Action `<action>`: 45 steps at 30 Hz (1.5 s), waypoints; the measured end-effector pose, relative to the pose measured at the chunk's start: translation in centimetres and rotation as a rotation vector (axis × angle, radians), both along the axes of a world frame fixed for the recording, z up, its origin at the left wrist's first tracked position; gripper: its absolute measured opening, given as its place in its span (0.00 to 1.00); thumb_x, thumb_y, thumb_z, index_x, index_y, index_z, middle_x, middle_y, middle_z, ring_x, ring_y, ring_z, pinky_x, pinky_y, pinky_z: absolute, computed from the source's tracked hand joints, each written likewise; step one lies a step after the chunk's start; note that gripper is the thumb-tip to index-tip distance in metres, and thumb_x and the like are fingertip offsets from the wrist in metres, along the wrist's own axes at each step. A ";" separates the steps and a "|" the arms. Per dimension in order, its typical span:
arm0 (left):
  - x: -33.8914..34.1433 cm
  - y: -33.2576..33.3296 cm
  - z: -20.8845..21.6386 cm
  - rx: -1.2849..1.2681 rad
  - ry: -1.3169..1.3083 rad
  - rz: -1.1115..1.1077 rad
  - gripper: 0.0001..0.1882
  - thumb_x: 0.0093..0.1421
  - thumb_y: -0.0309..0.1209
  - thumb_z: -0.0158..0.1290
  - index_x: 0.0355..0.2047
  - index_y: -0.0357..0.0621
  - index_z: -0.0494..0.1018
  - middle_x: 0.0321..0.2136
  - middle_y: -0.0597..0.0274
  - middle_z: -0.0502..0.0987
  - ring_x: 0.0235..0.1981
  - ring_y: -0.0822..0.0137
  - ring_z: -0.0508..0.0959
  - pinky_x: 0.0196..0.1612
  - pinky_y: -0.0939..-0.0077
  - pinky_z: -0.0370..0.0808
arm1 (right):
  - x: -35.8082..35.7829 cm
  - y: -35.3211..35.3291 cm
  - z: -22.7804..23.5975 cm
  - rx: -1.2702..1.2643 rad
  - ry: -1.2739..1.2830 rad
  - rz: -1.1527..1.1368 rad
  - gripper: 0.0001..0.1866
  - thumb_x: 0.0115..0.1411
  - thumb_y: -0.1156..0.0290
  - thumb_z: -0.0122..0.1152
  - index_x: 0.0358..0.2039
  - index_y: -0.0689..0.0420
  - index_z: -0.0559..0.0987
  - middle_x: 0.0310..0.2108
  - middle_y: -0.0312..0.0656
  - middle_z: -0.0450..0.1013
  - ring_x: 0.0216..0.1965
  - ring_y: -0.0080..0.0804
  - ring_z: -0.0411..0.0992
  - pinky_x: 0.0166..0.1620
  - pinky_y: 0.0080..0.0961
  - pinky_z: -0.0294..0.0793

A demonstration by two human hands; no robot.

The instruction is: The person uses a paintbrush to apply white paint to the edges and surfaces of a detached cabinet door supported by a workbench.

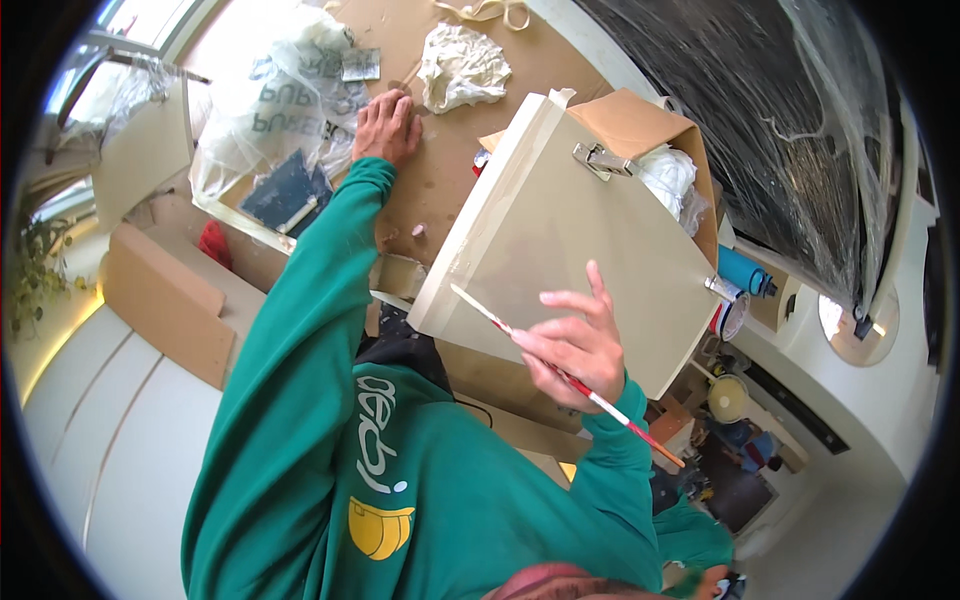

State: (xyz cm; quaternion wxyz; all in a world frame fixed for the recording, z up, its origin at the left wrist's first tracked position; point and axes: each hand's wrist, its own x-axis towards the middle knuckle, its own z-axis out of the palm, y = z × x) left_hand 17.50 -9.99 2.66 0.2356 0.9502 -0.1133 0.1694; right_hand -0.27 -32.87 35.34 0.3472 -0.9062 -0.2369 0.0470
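My right hand (575, 350) holds a thin red-and-white paintbrush (628, 424) between thumb and fingers, with the other fingers raised. The brush's pale tip is over the near left edge of a beige cabinet door panel (585, 230); I cannot tell whether it touches. Two metal hinges (604, 160) sit on the panel. My left hand (388, 125) reaches far forward and rests on a cardboard-covered tabletop (440, 175), fingers curled. A slim brownish thing shows by its fingertips, too small to name. Beside that hand lies a crumpled cream cloth (464, 67).
A clear plastic bag (285, 110) and a dark flat piece (283, 190) lie left of my left hand. Behind the panel stands an open cardboard box (650, 125) with white wrapping. A blue bottle (745, 271) and tape roll (734, 316) are at right. Dark plastic sheeting (770, 130) hangs beyond.
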 end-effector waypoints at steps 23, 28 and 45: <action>12.7 -5.5 15.0 -0.553 0.758 -1.054 0.16 0.62 0.36 0.59 0.46 0.41 0.80 0.36 0.59 0.83 0.36 0.70 0.81 0.43 0.73 0.78 | -25.9 22.7 5.7 0.486 -0.473 -1.701 0.14 0.67 0.77 0.51 0.47 0.75 0.76 0.45 0.50 0.75 0.46 0.33 0.73 0.57 0.28 0.70; 14.7 -7.5 13.1 -0.830 1.343 -1.027 0.13 0.64 0.32 0.57 0.45 0.38 0.79 0.38 0.59 0.82 0.38 0.66 0.82 0.46 0.70 0.81 | -28.1 25.2 6.1 0.527 -0.542 -1.786 0.15 0.67 0.76 0.50 0.48 0.75 0.76 0.45 0.51 0.75 0.48 0.35 0.73 0.59 0.30 0.70; 15.6 -8.4 15.1 -0.828 1.541 -0.932 0.07 0.62 0.29 0.57 0.38 0.38 0.78 0.32 0.59 0.81 0.33 0.65 0.83 0.42 0.71 0.83 | -29.9 28.6 5.5 0.539 -0.665 -1.947 0.14 0.66 0.73 0.54 0.45 0.72 0.78 0.41 0.44 0.77 0.44 0.29 0.73 0.52 0.25 0.70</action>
